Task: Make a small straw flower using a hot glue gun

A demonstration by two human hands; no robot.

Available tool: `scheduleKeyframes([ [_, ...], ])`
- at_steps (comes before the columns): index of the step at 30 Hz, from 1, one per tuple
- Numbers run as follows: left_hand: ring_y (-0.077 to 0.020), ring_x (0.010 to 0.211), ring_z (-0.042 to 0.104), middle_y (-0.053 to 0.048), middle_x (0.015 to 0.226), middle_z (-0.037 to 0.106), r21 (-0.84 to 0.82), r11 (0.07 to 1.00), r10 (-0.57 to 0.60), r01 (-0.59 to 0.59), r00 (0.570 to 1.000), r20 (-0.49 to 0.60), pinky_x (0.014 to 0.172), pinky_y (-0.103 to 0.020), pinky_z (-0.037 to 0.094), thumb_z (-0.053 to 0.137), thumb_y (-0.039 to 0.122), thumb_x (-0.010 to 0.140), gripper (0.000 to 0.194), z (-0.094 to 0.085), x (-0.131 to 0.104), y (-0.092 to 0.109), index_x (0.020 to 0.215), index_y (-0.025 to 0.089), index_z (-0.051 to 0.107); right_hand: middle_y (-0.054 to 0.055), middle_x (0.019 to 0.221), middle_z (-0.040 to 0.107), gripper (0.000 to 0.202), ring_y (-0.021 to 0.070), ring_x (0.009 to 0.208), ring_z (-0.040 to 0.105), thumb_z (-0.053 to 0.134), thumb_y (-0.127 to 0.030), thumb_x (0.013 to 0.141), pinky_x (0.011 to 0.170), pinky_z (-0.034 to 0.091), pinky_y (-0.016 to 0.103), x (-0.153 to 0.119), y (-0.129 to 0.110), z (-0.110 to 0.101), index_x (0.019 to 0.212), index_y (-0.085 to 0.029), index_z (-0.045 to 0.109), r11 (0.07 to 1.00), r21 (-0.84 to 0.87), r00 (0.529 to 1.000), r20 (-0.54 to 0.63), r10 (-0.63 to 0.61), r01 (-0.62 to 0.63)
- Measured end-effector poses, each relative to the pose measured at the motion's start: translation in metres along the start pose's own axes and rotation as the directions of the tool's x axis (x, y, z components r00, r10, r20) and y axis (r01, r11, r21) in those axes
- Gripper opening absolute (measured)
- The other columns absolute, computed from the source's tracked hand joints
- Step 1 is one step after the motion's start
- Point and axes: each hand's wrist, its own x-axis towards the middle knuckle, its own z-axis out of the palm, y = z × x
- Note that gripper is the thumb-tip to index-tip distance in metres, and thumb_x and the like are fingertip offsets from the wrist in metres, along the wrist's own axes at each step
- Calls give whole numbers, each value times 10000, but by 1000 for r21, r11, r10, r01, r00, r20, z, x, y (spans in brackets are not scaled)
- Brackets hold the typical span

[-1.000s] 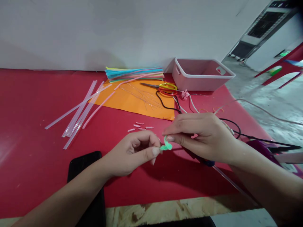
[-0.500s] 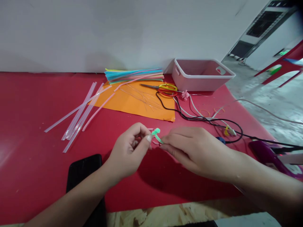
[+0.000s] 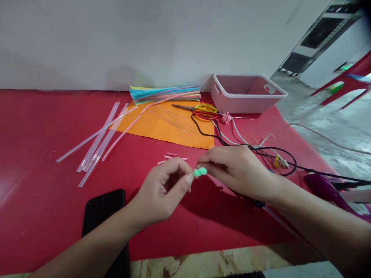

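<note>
A short green pipe cleaner (image 3: 200, 172), twisted into a small coil, is held above the red table between both hands. My left hand (image 3: 164, 189) pinches its left end between thumb and forefinger. At the other end, my right hand (image 3: 237, 168) has its fingers closed against the coil; its fingertips are partly hidden. Just beyond the hands lie several short pink pipe cleaner pieces (image 3: 176, 158). My left forearm crosses over a black phone (image 3: 102, 208).
An orange sheet (image 3: 156, 127) carries clear thin strands and scissors (image 3: 205, 110). Behind it is a bundle of coloured pipe cleaners (image 3: 165, 94), beside a pink bin (image 3: 246, 102). Translucent sticks (image 3: 98, 141) lie left. Tangled cables (image 3: 232, 143) and a purple device (image 3: 324, 193) occupy the right.
The green pipe cleaner's free tail has been wound into the coil. Both hands have shifted slightly, the right one turning, and more pink pieces now show behind them.
</note>
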Motion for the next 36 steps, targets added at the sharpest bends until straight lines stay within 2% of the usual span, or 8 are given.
scheduleKeyframes([
  [5,-108,584,487,36,686,520,118,990,-60,79,986,-158,545,-230,387,508,266,970,169,1,2,-7,811,209,499,60,822,721,221,148,703,649,465,-163,993,631,466,242,-5,-12,1,976,-145,684,991,-128,988,151,-29,48],
  [10,-90,540,372,64,644,428,340,937,80,-80,997,15,525,-235,305,518,131,913,146,2,0,-7,788,202,491,42,811,716,172,123,705,637,527,-154,987,652,484,222,-5,-12,-8,944,-159,693,989,-89,989,-80,-122,115],
  [14,-101,583,422,45,689,476,192,974,99,-119,989,110,532,-234,335,502,190,963,139,0,-2,-4,825,205,512,39,844,743,108,120,748,666,593,-163,966,685,496,214,-2,0,-7,933,-167,696,996,-59,988,-139,-70,62],
  [18,-107,640,492,29,745,520,39,998,40,-39,999,-29,576,-229,396,486,280,1008,159,-1,-2,-5,868,209,515,40,831,730,173,128,732,659,539,-140,975,669,480,229,0,1,-7,922,-162,701,996,-65,997,48,-55,58],
  [21,-103,630,495,34,738,521,88,996,15,-5,993,-113,573,-227,397,501,284,1002,151,-1,-2,-8,874,207,516,25,793,697,161,114,673,615,547,-162,972,637,461,223,-1,-8,-13,928,-163,702,996,-34,987,143,-75,81],
  [27,-78,537,389,68,653,443,326,936,135,-132,991,12,526,-227,316,516,148,932,106,1,0,-9,837,193,530,21,784,727,104,111,707,652,593,-143,946,648,485,210,-3,-11,-16,905,-177,682,993,41,991,-82,-109,112],
  [31,-79,544,400,62,658,460,299,941,134,-155,987,89,517,-215,324,509,160,938,123,2,0,-7,823,193,534,28,788,747,97,120,724,677,624,-180,947,660,490,217,-1,5,-6,891,-175,703,998,39,995,-88,-51,55],
  [36,-103,606,515,35,722,546,145,989,31,-16,994,-101,548,-215,406,490,252,988,134,3,-1,-12,874,204,541,42,779,743,187,114,682,656,547,-138,958,639,464,213,2,7,-4,884,-150,718,997,53,991,122,-59,53],
])
